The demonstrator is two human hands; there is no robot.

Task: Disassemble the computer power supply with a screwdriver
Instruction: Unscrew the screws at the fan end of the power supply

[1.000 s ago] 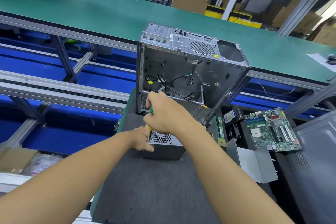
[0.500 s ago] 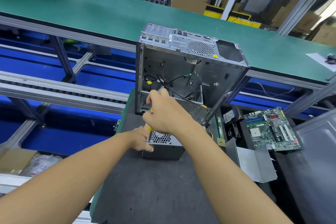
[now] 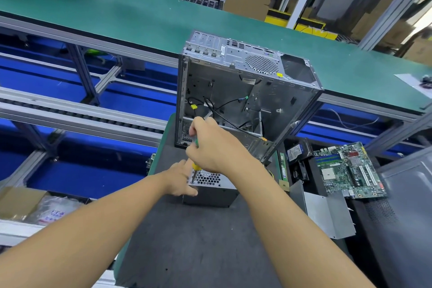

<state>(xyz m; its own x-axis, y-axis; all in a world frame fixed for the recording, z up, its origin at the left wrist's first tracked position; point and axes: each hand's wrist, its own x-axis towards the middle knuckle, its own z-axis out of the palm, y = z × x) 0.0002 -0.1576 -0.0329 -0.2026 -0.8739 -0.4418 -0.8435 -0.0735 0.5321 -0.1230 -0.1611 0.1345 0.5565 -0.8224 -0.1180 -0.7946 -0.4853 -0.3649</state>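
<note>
The power supply (image 3: 210, 190), a boxy grey sheet-metal unit, sits on the dark, felt-like mat of the tabletop (image 3: 198, 245), just in front of the open computer case (image 3: 233, 91). Its perforated honeycomb grille faces up, and its plain near side runs left to right. How far back it reaches is hidden by the arms. The screwdriver (image 3: 195, 166) stands nearly upright, its long axis running top to bottom. The thin steel shaft points down onto the grille face near its left edge, below a yellow collar and a green handle. The right hand (image 3: 217, 145) has its grip closed around that handle, fingers curled at the top. The left hand (image 3: 181, 179) rests against the unit's near-left corner, thumb laid along the top front edge. Its fingers are partly hidden, so I cannot tell how tight its grip is. The case is bare grey steel, standing on end with loose black cables inside. A green motherboard (image 3: 348, 169) lies to the right.
</note>
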